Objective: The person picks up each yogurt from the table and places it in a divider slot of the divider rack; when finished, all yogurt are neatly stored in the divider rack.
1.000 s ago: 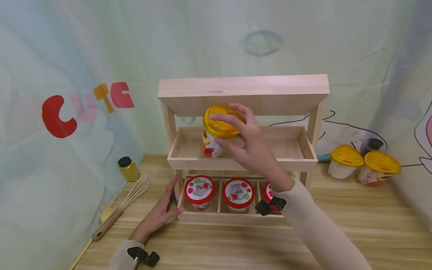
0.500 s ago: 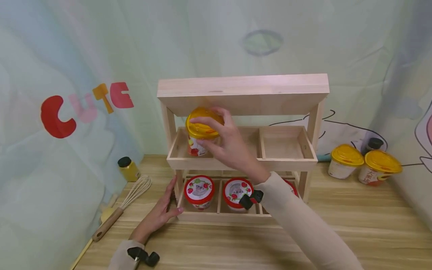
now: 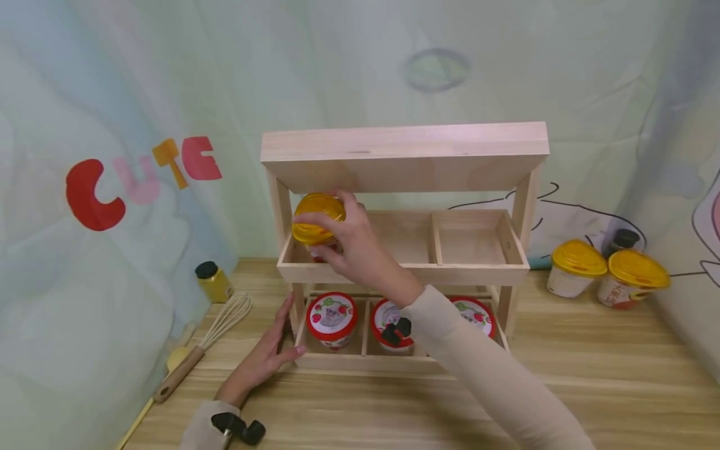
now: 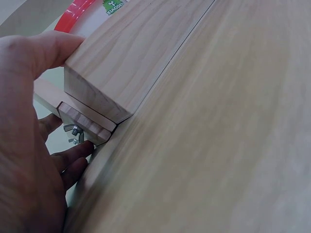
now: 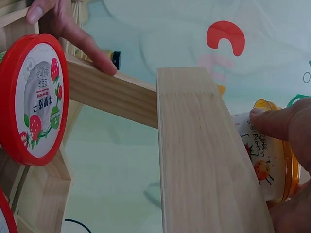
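Observation:
In the head view my right hand grips a cup with a yellow lid. It sits at the left end of the upper tray of a wooden two-tier rack. The right wrist view shows the printed cup wall behind the tray's front board, with the thumb against it; whether its base touches the tray floor is hidden. My left hand holds the rack's lower left corner, the thumb on the tray edge and the fingers around the side foot.
Red-lidded cups stand in the lower tray's compartments. Two more yellow-lidded cups are at the right beside a dark-capped bottle. A whisk and a yellow jar lie to the left. The rack's top board overhangs the upper tray.
My right hand has carried the yellow-lidded cup leftward along the upper tray and lower, into its left end. The left hand has stayed at the rack's corner.

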A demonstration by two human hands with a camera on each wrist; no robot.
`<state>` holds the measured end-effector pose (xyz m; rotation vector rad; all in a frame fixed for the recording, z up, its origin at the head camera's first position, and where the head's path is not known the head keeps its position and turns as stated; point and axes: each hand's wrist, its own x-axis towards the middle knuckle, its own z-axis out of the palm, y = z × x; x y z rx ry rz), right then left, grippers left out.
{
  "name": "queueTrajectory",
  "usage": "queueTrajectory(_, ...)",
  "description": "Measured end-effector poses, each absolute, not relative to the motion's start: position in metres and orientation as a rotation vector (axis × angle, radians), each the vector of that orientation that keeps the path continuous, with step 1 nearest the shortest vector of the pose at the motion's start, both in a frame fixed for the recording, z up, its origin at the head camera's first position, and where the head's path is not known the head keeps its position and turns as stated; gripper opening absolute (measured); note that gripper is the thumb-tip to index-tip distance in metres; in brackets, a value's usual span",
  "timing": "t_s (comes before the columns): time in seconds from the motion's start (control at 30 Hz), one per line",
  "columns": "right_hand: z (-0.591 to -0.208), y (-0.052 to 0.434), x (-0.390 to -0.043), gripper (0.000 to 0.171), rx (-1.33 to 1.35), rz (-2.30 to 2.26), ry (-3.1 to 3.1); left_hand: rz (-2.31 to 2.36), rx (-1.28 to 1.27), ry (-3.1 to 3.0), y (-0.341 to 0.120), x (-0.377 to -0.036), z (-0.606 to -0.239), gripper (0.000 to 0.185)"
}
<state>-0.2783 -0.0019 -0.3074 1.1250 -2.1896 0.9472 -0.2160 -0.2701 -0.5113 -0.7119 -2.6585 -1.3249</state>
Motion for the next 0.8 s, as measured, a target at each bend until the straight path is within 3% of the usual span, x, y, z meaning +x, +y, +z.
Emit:
queueTrajectory(0.37,-0.308,0.014,-0.274,0.076,1.045,1.047,-2.273,-1.316,-0.717,-2.656,-0.27,-0.218,-0.513,0.106)
queueTrajectory(0.8,-0.314,0.082,-0.253,0.076,0.948,1.162,-2.283,-1.352,-0.699,-2.662,-0.27,-0.215,-0.512,0.108)
